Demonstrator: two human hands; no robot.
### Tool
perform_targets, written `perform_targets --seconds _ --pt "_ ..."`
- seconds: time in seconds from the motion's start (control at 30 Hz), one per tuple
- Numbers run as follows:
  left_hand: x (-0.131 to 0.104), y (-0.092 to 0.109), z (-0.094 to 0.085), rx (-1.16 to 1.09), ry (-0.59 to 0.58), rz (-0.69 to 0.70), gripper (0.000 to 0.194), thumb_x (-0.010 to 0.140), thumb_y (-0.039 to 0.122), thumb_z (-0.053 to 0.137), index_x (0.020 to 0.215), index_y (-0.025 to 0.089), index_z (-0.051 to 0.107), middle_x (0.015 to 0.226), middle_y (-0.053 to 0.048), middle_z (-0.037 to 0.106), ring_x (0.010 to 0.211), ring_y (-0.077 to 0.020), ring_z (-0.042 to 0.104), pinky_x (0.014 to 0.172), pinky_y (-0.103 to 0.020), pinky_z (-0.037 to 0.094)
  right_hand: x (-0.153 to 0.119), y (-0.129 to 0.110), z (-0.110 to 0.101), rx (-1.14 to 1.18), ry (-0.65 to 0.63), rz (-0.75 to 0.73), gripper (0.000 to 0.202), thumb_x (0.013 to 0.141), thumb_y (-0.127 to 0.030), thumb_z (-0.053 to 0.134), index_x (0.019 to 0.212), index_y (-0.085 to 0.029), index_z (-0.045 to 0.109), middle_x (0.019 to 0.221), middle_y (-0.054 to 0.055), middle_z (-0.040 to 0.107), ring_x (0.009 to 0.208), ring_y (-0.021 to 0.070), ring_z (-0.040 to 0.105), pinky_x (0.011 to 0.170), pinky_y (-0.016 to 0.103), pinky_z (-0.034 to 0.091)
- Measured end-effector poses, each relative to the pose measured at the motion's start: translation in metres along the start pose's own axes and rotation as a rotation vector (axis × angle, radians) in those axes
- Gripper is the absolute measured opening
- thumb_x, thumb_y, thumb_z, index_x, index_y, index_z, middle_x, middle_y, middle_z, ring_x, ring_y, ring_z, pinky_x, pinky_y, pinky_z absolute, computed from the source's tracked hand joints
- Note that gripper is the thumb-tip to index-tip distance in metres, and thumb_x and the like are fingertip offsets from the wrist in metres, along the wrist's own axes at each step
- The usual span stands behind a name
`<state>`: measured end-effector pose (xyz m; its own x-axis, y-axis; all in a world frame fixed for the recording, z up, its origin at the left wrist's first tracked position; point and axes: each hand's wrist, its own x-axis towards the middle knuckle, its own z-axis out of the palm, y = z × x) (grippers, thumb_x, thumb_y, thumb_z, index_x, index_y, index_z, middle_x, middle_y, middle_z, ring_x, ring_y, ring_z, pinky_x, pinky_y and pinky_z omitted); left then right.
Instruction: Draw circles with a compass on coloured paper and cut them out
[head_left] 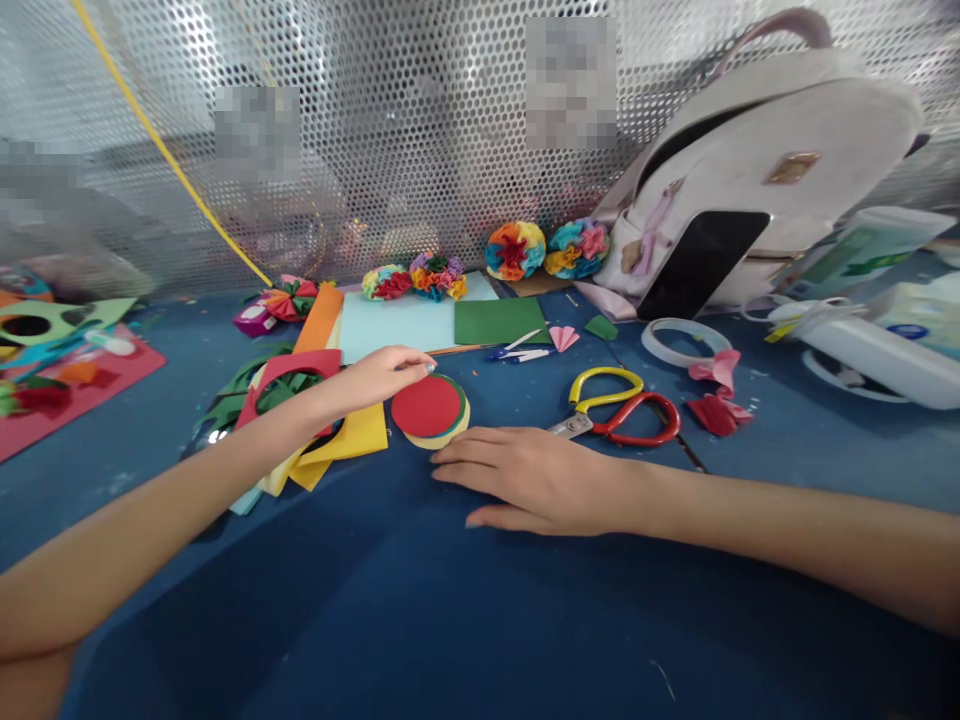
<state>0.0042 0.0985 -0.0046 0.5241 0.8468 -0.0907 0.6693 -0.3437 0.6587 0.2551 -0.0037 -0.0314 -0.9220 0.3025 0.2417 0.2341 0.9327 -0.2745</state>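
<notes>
A small stack of paper circles [427, 405], red on top with green and cream edges showing below, lies on the blue table. At the stack's upper left is my left hand [390, 372], palm down with fingers extended; whether it touches the paper I cannot tell. My right hand [536, 480] rests flat, fingers stretched toward the stack's lower right edge. Behind its knuckles lie scissors [622, 408] with one yellow and one red handle. Red paper with a round cutout [319, 362] and yellow paper [356, 437] sit under and beside my left forearm.
Light blue sheets [397, 325], a green sheet [501, 321] and a drawing compass [525, 350] lie farther back. Colourful paper flowers [515, 250] line the perforated metal wall. A phone [705, 262] leans on a pale backpack [810, 150]. A tape roll [684, 342] is at right.
</notes>
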Motion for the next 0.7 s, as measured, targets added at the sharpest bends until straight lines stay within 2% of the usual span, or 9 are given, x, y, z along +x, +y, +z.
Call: perform_targets --seconds 0.27,0.43,0.57,0.7 --pt "-0.005 0.018 0.008 0.141 -0.04 -0.001 0.049 0.094 0.048 0.052 0.126 0.018 0.073 0.137 -0.013 0.072 0.129 -0.033 0.066 0.111 -0.043 0.051 -0.002 0.004 0.002 -0.072 0.01 0.028 0.05 0.11 -0.037 0.049 0.146 -0.004 0.058 0.15 0.019 0.062 0.139 0.0314 0.057 0.119 0.047 0.049" --pt "-0.006 0.027 0.006 0.291 -0.046 -0.007 0.047 0.094 0.046 0.049 0.12 0.016 0.074 0.132 -0.016 0.071 0.122 -0.0346 0.066 0.108 -0.045 0.05 -0.004 0.005 0.003 -0.072 0.013 0.024 0.049 0.11 -0.037 0.049 0.147 -0.005 0.057 0.151 0.018 0.062 0.141 0.0312 0.055 0.119 0.046 0.049" --pt "0.001 0.024 -0.002 0.365 -0.137 -0.028 0.043 0.086 0.046 0.059 0.114 0.017 0.073 0.125 -0.015 0.073 0.11 -0.0337 0.069 0.092 -0.041 0.054 -0.005 0.006 0.004 -0.093 0.022 0.002 0.049 0.111 -0.035 0.047 0.147 -0.004 0.056 0.151 0.017 0.062 0.142 0.0314 0.054 0.12 0.048 0.048" --pt "0.01 0.023 -0.008 0.393 -0.218 -0.047 0.052 0.07 0.047 0.076 0.112 0.017 0.07 0.118 -0.013 0.074 0.104 -0.0321 0.07 0.084 -0.036 0.053 -0.005 0.006 0.006 -0.124 0.024 -0.017 0.049 0.11 -0.034 0.047 0.148 -0.003 0.055 0.15 0.017 0.062 0.14 0.0316 0.055 0.119 0.047 0.05"
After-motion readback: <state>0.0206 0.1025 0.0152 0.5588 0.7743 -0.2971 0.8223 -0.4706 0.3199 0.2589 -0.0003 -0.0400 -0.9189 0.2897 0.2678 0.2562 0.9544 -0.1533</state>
